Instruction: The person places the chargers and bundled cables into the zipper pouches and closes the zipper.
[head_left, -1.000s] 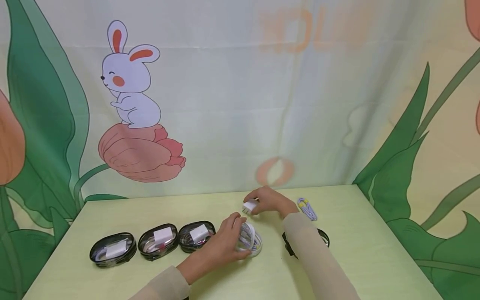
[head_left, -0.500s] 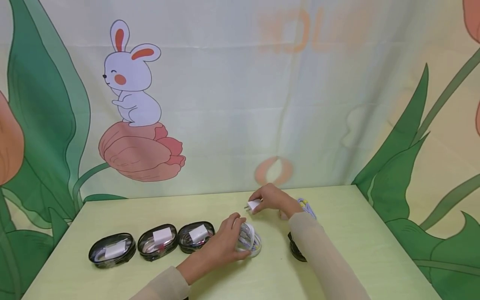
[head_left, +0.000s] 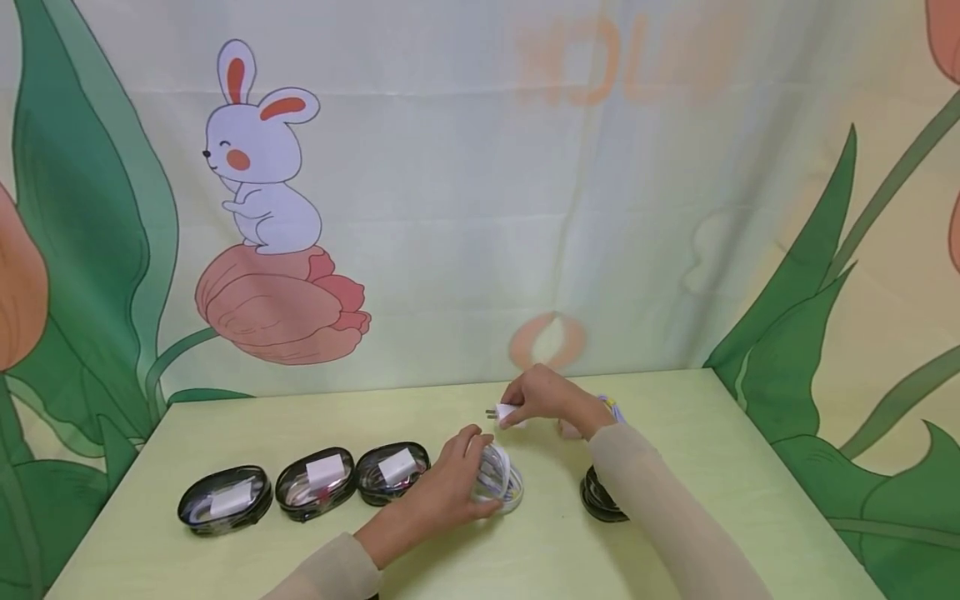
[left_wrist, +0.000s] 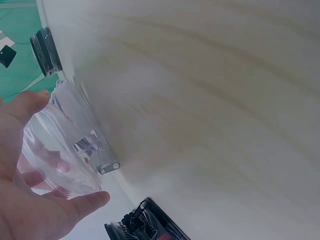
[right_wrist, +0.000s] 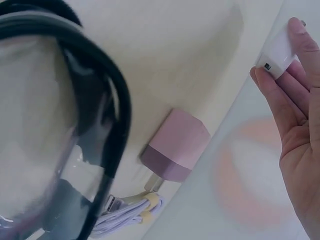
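Note:
My right hand (head_left: pixel 543 396) pinches a white charger plug (head_left: pixel 507 414) between thumb and fingers, its two metal prongs pointing left. The right wrist view shows the small USB port in the charger's end. My left hand (head_left: pixel 450 479) grips a clear oval zip pouch (head_left: pixel 501 479) with pale trim, standing on the table. In the left wrist view, fingers and thumb spread around the pouch (left_wrist: pixel 55 135), and a cable is visible through its plastic. A pink charger (right_wrist: pixel 177 142) lies near my right hand, beside a lilac cable (right_wrist: pixel 127 220) with yellow bands.
To the left sit three black-edged clear pouches: one at far left (head_left: pixel 225 500), a middle pouch (head_left: pixel 315 483) and a nearer pouch (head_left: pixel 393 473), each with a white charger inside. Another black-rimmed pouch (head_left: pixel 600 500) lies partly under my right forearm. A printed curtain (head_left: pixel 450 208) hangs behind the table.
My right hand has shifted slightly right and turned the charger, so the prongs now point left. The pink charger has come into view behind it. My left hand stays in place.

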